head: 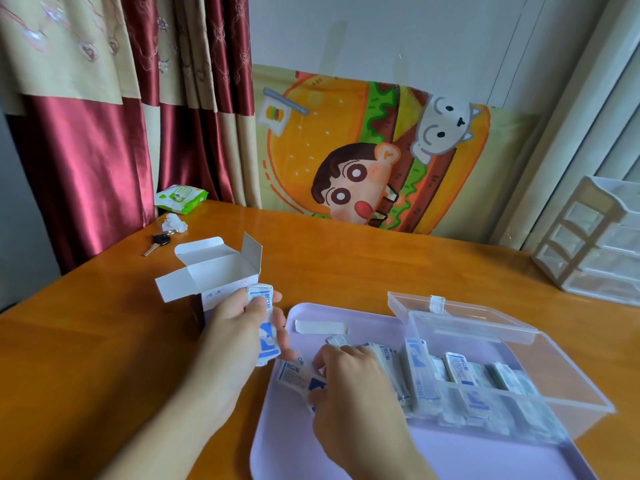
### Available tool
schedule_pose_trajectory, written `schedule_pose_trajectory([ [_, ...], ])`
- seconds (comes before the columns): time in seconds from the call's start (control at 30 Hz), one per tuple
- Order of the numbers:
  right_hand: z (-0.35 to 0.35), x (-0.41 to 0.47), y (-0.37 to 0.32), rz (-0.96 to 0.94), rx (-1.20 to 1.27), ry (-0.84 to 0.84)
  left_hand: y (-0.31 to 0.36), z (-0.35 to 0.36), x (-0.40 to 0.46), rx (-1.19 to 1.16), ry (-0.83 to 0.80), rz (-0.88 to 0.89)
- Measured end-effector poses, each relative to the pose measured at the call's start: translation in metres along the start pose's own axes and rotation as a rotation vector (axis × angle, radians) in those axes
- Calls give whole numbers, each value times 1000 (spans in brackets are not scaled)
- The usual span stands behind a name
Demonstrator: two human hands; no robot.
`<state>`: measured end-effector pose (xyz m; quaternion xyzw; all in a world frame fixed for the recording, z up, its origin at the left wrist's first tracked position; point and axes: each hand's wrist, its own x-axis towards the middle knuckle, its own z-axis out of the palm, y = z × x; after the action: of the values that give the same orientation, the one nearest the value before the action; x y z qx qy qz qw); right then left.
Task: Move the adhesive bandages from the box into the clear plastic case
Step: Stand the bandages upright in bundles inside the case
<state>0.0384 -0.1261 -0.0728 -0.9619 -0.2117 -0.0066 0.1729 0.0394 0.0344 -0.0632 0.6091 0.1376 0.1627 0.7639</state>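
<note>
The adhesive bandages lie in three lots: a small bunch of blue-and-white wrapped bandages (265, 323) pinched in the left hand (239, 327), a loose heap of them (388, 362) on the lilac tray (346, 455), and a row already standing on edge inside the clear plastic case (502, 386). The left hand grips its bunch between thumb and curled fingers, the strips hanging down over the tray's near-left corner. The right hand (349, 379) is down on the loose heap, fingers bent and pinching a wrapped strip (298, 375) at the tray's left side — how many strips it holds cannot be told. The case sits on the tray at 3 o'clock from that hand, its hinged lid (460, 315) thrown back toward 12 o'clock. One peeled backing strip (322, 326) lies flat on the tray at 12 o'clock from the right hand. The white cardboard box (214, 271) stands on the orange wooden desk (86, 341) just behind the left hand, at 11 o'clock from the tray, with its top flaps open. Farther out at 11 o'clock lie a key with a black head (157, 243), a crumpled tissue (175, 223) and a green pack of wet wipes (180, 197) — all near the red and beige curtain (86, 133). A small plastic drawer unit (595, 240) stands at 2 o'clock, and a cartoon burger cloth (374, 150) hangs against the wall at 12 o'clock.
</note>
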Motion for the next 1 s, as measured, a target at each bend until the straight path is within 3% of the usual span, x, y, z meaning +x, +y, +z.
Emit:
schedule_pose_trajectory([
  [0.13, -2, 0, 0, 49, 238, 153, 0, 1, -2, 16, 36, 9],
  [0.23, -13, -1, -1, 142, 605, 276, 0, 2, -6, 33, 11, 6],
  [0.3, -18, -1, -3, 193, 905, 317, 0, 5, -11, 46, -95, 13],
  [0.43, -20, -5, -14, 150, 1144, 178, -7, 15, -24, 161, -308, -5],
  [0.53, -16, -6, -12, 63, 932, 133, -11, 13, -20, 227, -224, 41],
  [0.63, -6, 0, 1, 18, 414, 202, -9, 3, -7, 225, 6, 50],
  [0.7, 0, 4, 4, -49, 94, 127, -5, 1, -2, 115, 40, 16],
  [0.87, 15, 15, 4, -246, -29, -41, -6, 2, 2, -40, -26, 0],
  [1.0, 15, 22, 3, -271, -74, -43, -9, -2, 5, -24, -59, 17],
])
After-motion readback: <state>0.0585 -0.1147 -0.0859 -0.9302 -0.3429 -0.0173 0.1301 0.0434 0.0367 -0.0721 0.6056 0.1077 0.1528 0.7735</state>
